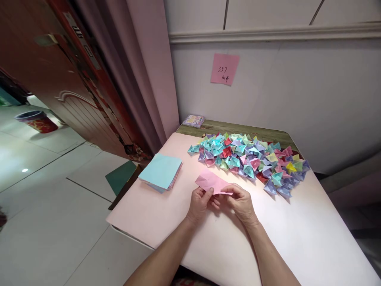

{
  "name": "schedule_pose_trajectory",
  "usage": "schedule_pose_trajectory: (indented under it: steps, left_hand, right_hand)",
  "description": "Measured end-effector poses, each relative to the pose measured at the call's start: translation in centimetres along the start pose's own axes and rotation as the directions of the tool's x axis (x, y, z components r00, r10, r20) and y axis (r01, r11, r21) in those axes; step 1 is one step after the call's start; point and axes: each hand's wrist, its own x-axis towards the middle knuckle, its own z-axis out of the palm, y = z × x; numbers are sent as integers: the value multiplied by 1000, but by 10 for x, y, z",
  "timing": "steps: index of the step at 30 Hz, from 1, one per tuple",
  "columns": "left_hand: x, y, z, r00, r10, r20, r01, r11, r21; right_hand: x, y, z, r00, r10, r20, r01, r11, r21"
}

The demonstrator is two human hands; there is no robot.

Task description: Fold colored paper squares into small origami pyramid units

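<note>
A pink sheet of folding paper (212, 182), partly folded, is held above the table between both hands. My left hand (203, 201) grips its lower left edge, thumb on top and fingers underneath. At the right end of the paper, my right hand (240, 201) pinches the edge between thumb and fingers. Beyond the hands lies a heap of small folded paper boats (233, 162) in blue, pink, purple, green, yellow and red. To the left rests a stack of square coloured paper (162, 171) with a light blue sheet on top.
The table (190, 242) has a pale pink cover. At its far left corner sits a pack of printed cards or paper (194, 120). A pink note (224, 69) is stuck to the wall. Left of the table are a curtain, an open door (68, 91) and a bin (37, 121).
</note>
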Motion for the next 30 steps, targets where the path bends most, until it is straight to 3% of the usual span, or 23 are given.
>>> schedule_pose_trajectory:
  steps: [6,9,13,16,19,23,26,30]
  left_hand:
    - [-3,2,6,1000,-7,-10,7,999,43]
    - [-3,2,7,1000,15,-14,-14,998,54]
    - [-3,0,5,999,16,39,-18,998,55]
    - [-2,-2,4,997,4,76,-11,996,87]
    - [0,-3,3,998,69,-8,-68,994,84]
    - [4,1,1,988,107,-113,-120,987,-111]
    - [6,5,-1,999,24,-25,-30,957,-289]
    - [6,11,-5,994,-57,96,89,921,-380]
  right_hand:
    - [0,-4,2,993,95,-72,-96,995,-3]
    - [0,-6,3,972,220,-87,-208,969,132]
    - [-1,-9,3,929,365,55,-361,867,344]
    - [-2,-10,1,911,377,165,-412,837,361]
    - [-2,-11,-2,900,395,186,-434,850,298]
    - [0,-15,-6,873,433,222,-479,847,229]
    - [1,-19,-7,875,423,235,-477,835,274]
    - [0,-18,-7,878,402,262,-470,828,305]
